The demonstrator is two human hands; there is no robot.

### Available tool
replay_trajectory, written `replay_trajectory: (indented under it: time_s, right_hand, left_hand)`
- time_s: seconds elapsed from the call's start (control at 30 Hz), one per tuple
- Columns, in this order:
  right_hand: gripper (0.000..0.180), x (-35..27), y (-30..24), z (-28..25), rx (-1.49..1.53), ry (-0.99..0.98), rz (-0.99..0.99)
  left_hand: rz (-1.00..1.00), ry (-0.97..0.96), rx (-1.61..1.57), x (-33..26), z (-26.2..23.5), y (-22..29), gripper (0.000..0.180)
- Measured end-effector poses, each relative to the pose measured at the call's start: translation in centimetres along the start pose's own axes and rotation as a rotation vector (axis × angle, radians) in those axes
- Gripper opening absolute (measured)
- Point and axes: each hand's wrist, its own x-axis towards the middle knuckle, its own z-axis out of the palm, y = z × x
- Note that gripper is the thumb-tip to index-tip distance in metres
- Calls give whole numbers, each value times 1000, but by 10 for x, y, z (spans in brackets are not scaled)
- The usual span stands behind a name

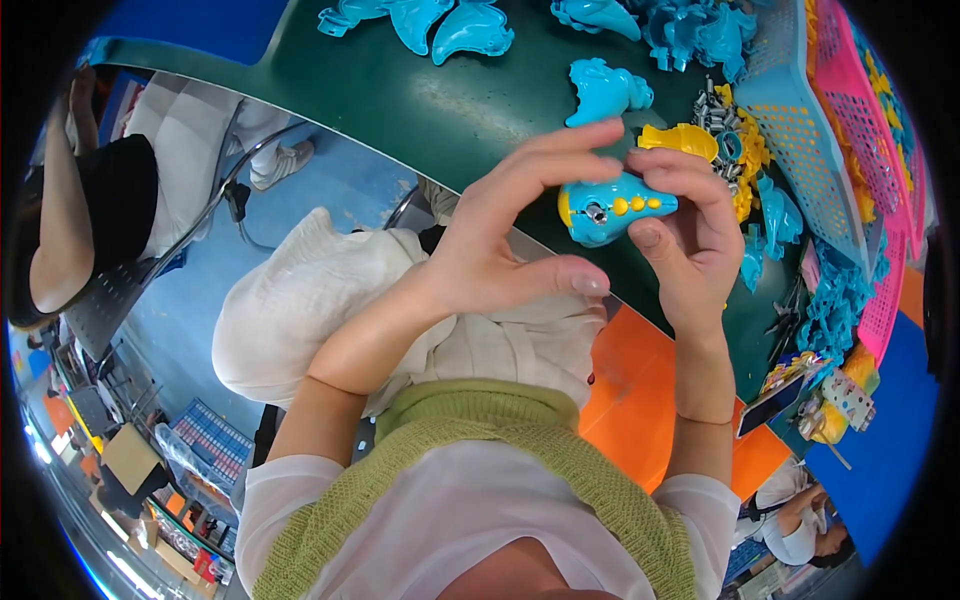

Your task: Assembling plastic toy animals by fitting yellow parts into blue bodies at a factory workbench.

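A blue plastic toy part [612, 212] with a row of yellow bumps, a yellow end and a round shiny piece is over the green table's near edge. My right hand [700, 245] pinches its narrow end between thumb and fingers. Around its wide end, my left hand [490, 235] is open, thumb and fingers spread, apparently not gripping it. Just beyond my hands lie a curved blue shell [603, 92] and a yellow shell [678, 141]. Small metal cylinders [712, 108] and small yellow parts [752, 150] are heaped to the right.
More blue shells [472, 32] lie along the table's far side. Blue [800, 130] and pink [885, 150] perforated baskets stand at right, near loose blue pieces [840, 285]. A phone-like device [770, 405] rests at the near right corner. Another person [100, 210] sits at left.
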Motion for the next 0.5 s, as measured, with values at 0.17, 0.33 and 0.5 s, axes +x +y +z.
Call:
replay_trajectory:
  time_s: [0.17, 0.33, 0.5]
  right_hand:
    - [29, -4, 4, 1, 7, 16, -11]
    - [27, -5, 6, 0, -15, -3, -28]
    - [28, -5, 4, 1, -46, -1, -75]
  left_hand:
    - [-12, 55, -26, -6, 4, -9, 44]
    - [18, 80, 35, -8, 3, -5, 40]
    - [105, 28, 96, -2, -2, -5, 44]
